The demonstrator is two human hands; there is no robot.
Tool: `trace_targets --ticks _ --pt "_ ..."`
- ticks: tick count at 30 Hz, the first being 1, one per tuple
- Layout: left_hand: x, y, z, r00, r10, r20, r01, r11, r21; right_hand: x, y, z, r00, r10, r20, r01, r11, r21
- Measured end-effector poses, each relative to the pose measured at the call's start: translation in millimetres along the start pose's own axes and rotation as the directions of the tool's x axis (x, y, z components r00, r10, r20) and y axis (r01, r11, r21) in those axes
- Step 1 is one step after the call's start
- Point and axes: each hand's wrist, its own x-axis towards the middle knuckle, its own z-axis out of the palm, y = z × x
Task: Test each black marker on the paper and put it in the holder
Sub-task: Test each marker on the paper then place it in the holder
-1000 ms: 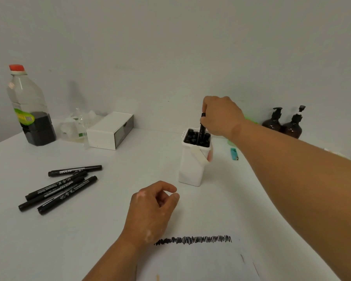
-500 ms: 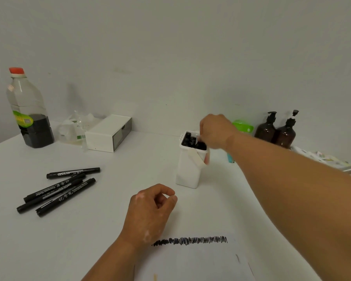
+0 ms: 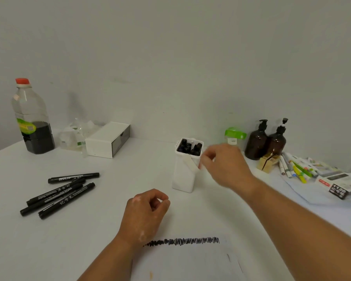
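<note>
- The fingers of my right hand are loosely curled and, as far as the blur allows me to see, they hold nothing. This hand hangs just beside the right wall of the holder, near its rim.
- The fingers of my left hand are also loosely curled, with the thumb close to the forefinger, and nothing is between them. The hand rests on the table, just above the paper.
- The white holder stands upright and is already full of dark marker caps.
- Four loose markers lie flat at my left, well apart from the holder. They are close together, and some seem to touch.
- I judge these markers to be light, stiff and smooth. The round barrel can roll or slip, but it is not fragile.
- I would pinch one at the middle of the barrel, and begin with the outer one so that the neighbours are not pushed.
- The cap probably sits tight, so I expect to need both hands: one on the barrel and one on the cap.
- The paper already carries a black scribble, and there is free space under it for the next test.
</note>
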Motion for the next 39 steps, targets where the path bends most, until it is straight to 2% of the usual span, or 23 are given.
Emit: trace_targets --ticks 8,12,14,17,20,23,26,29,31,33,36,39 --pt "-2.6 2.3 -2.6 0.999 -0.016 0.038 0.013 0.997 0.081 -120.7 37.4 33.7 0.982 0.092 0.164 -0.122 0.975 0.186" --pt "-0.8 -0.8 -15.3 0.996 -0.002 0.084 -0.016 0.978 0.206 -139.4 45.7 47.2 0.981 0.039 0.190 -0.074 0.981 0.182" --pt "-1.9 -9.9 -32.4 0.995 0.018 0.093 -0.048 0.944 0.327 -140.4 49.4 48.5 0.983 0.011 0.185 -0.047 0.980 0.191" --pt "-3.5 -36.2 -76.0 0.998 0.057 -0.011 -0.038 0.791 0.610 -143.3 49.3 48.2 0.989 -0.024 0.145 -0.008 0.977 0.212" --pt "0.5 -61.1 -123.2 0.995 -0.014 -0.102 0.093 0.544 0.834 -143.8 43.9 47.4 0.992 -0.057 0.115 0.024 0.964 0.266" --pt "3.7 -71.9 -146.1 0.982 -0.115 -0.147 0.180 0.379 0.908 -143.7 40.4 48.1 0.990 -0.065 0.128 0.025 0.958 0.285" --pt "6.0 -74.3 -150.3 0.976 -0.146 -0.161 0.200 0.313 0.928 -145.9 39.5 46.5 0.987 -0.072 0.144 0.028 0.957 0.288" --pt "8.6 -76.4 -150.4 0.969 -0.177 -0.174 0.225 0.325 0.919 -147.3 41.0 43.4 0.985 -0.075 0.154 0.025 0.952 0.304" --pt "10.5 -76.3 -147.9 0.961 -0.208 -0.179 0.250 0.387 0.888 -147.2 42.5 41.9 0.986 -0.074 0.148 0.024 0.949 0.314" --pt "11.0 -73.4 -142.6 0.961 -0.221 -0.164 0.253 0.474 0.843 -147.1 43.5 42.3 0.988 -0.071 0.139 0.021 0.943 0.332" --pt "9.6 -57.4 -125.2 0.989 -0.131 -0.073 0.139 0.620 0.772 -147.4 43.3 43.4 0.988 -0.070 0.135 0.020 0.939 0.344" --pt "2.9 -25.3 -94.3 0.989 -0.134 0.060 0.080 0.833 0.547 -147.2 43.1 43.4 0.990 -0.065 0.123 0.015 0.930 0.367"
